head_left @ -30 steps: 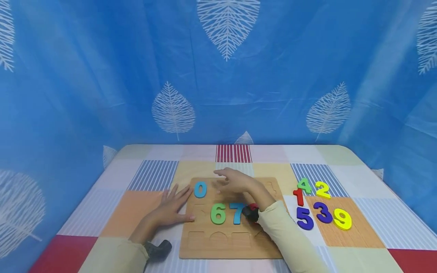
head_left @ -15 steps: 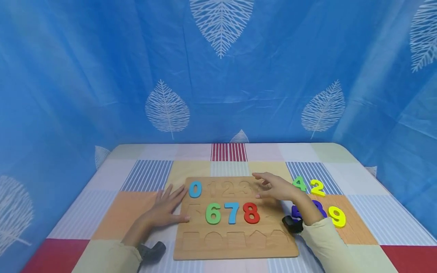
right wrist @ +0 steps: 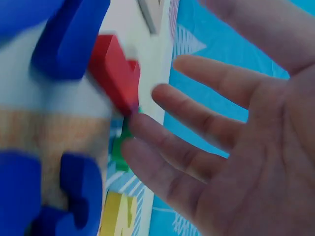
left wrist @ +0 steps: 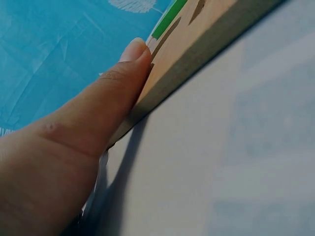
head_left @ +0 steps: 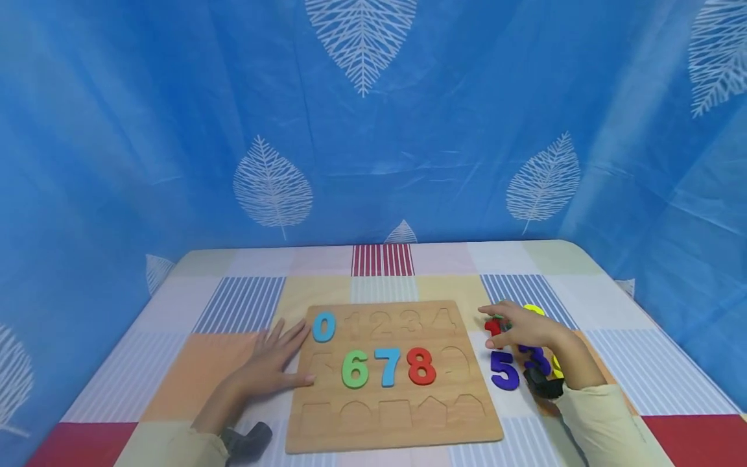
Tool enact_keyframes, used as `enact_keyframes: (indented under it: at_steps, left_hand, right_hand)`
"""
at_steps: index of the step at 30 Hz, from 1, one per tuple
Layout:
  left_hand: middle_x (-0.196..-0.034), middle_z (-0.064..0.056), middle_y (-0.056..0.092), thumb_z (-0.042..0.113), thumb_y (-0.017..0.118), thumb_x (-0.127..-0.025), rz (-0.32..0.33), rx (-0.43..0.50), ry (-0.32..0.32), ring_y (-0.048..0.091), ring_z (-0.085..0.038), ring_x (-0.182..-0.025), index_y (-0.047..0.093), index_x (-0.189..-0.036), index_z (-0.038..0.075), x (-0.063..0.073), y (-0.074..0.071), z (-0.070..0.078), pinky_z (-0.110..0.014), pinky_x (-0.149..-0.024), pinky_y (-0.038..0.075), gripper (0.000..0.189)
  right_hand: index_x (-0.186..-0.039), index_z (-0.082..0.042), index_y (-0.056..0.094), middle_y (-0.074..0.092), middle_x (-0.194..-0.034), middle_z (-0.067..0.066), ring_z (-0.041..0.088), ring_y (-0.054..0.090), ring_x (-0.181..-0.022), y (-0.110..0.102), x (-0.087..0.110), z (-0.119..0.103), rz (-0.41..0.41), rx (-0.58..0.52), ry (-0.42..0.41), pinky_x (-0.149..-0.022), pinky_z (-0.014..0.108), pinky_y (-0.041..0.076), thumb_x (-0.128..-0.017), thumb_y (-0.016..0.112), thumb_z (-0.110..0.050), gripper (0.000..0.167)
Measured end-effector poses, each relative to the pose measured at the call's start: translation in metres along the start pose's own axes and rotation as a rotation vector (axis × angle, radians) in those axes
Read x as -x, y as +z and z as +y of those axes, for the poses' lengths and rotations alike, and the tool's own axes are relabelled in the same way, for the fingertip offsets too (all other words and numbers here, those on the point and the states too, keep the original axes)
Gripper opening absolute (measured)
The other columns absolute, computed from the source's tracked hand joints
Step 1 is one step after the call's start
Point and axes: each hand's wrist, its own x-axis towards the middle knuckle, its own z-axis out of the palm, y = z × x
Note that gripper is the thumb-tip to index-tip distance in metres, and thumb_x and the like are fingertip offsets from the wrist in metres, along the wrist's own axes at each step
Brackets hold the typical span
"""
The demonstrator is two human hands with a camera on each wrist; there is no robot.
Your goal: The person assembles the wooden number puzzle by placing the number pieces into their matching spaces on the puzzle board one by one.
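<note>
A wooden number board (head_left: 294,438) lies on the table. My left hand (head_left: 265,366) rests at its left edge, fingers spread, and the thumb (left wrist: 133,54) lies on the rim. In the board are a blue 0 (head_left: 316,327), a green 6 (head_left: 348,373), a blue 7 (head_left: 388,354) and a red 8 (head_left: 421,366). To the right of the board, my right hand (head_left: 528,327) hovers over the red 1 (head_left: 494,326), holding nothing. Its fingers are spread and fairly straight in the right wrist view, with fingertips close to the red 1 and the green 4 (right wrist: 119,155).
A purple 5 (head_left: 506,381) and a purple 3 (head_left: 541,363) lie near the right wrist. The yellow 2 (head_left: 533,309) and yellow 9 (head_left: 557,371) are partly hidden by the right hand and arm. A blue leaf-patterned curtain (head_left: 438,162) hangs behind the table.
My right hand has moved right, from above the board to the loose numbers, uncovering the red 8. The left hand stays at the board's edge while the head view shifts slightly.
</note>
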Motion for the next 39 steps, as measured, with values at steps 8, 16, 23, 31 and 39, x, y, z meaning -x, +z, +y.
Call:
enact_keyframes:
  at_steps: [8,16,23,31,39]
  left_hand:
    - [-0.149,-0.014,0.026,0.059,0.063,-0.073,0.03,-0.009,0.016,0.006,-0.05,-0.135,0.03,-0.143,0.009,0.002,0.001,0.0,-0.068,-0.103,-0.002,0.092]
    - [-0.149,-0.014,0.026,0.059,0.063,-0.072,0.041,-0.017,-0.012,0.007,-0.049,-0.135,0.031,-0.142,0.01,0.003,0.001,0.002,-0.068,-0.103,-0.002,0.092]
    - [-0.149,-0.014,0.026,0.058,0.064,-0.073,0.042,-0.005,-0.007,0.006,-0.049,-0.135,0.031,-0.142,0.01,0.001,0.001,0.004,-0.067,-0.103,-0.002,0.091]
    - [-0.149,-0.014,0.026,0.058,0.063,-0.074,0.034,-0.021,0.012,0.007,-0.049,-0.135,0.03,-0.142,0.01,0.002,0.003,0.001,-0.068,-0.102,-0.002,0.09]
    - [-0.149,-0.014,0.026,0.058,0.063,-0.073,0.033,-0.018,-0.003,0.007,-0.048,-0.136,0.031,-0.142,0.01,0.0,0.0,0.003,-0.067,-0.103,-0.002,0.09]
  right_hand:
    - [-0.128,-0.004,0.048,0.044,-0.114,0.017,0.033,0.051,-0.098,-0.002,-0.001,0.015,-0.034,-0.03,0.071,-0.074,0.044,0.051,-0.071,0.076,-0.029,0.068]
    - [-0.122,-0.004,0.052,0.045,-0.112,0.018,0.031,0.051,-0.094,-0.002,-0.005,0.018,-0.016,0.029,0.075,-0.073,0.042,0.048,-0.072,0.075,-0.023,0.059]
    - [-0.123,0.001,0.05,0.045,-0.108,0.016,0.026,0.048,-0.088,-0.001,-0.004,0.018,0.002,0.069,0.059,-0.071,0.039,0.047,-0.073,0.075,-0.03,0.064]
    - [-0.121,0.005,0.051,0.044,-0.109,0.02,0.025,0.048,-0.085,0.005,-0.005,0.016,0.033,0.119,0.044,-0.067,0.033,0.046,-0.07,0.077,-0.026,0.065]
    - [-0.122,0.006,0.049,0.044,-0.105,0.017,0.024,0.046,-0.083,0.006,-0.006,0.016,0.037,0.114,0.051,-0.064,0.029,0.043,-0.071,0.076,-0.021,0.064]
